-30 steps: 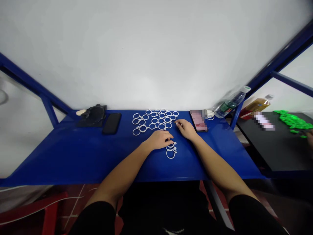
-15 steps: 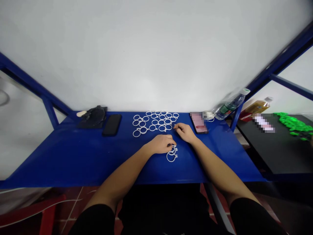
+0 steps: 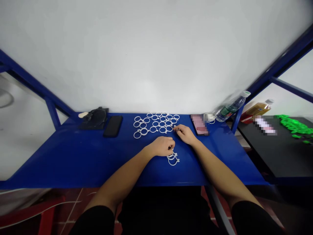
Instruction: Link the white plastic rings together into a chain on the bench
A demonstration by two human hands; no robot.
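Note:
Several white plastic rings (image 3: 156, 123) lie spread out at the back of a blue table (image 3: 73, 156). My left hand (image 3: 161, 146) rests on the table with its fingers curled over a small chain of linked white rings (image 3: 172, 158) that trails toward me. Just beyond it, my right hand (image 3: 185, 133) has its fingers bent and its fingertips pinched on a white ring at the near right edge of the spread.
A black phone (image 3: 112, 126) and a dark pouch (image 3: 94, 117) lie at the back left. A second phone (image 3: 199, 124), a plastic bottle (image 3: 231, 105) and a few more rings sit at the back right. A black table (image 3: 281, 150) with green pieces (image 3: 295, 126) stands to the right.
Both hands have drawn slightly toward me and closer together. The linked rings under my left hand have slid nearer with it. The view has tipped a little.

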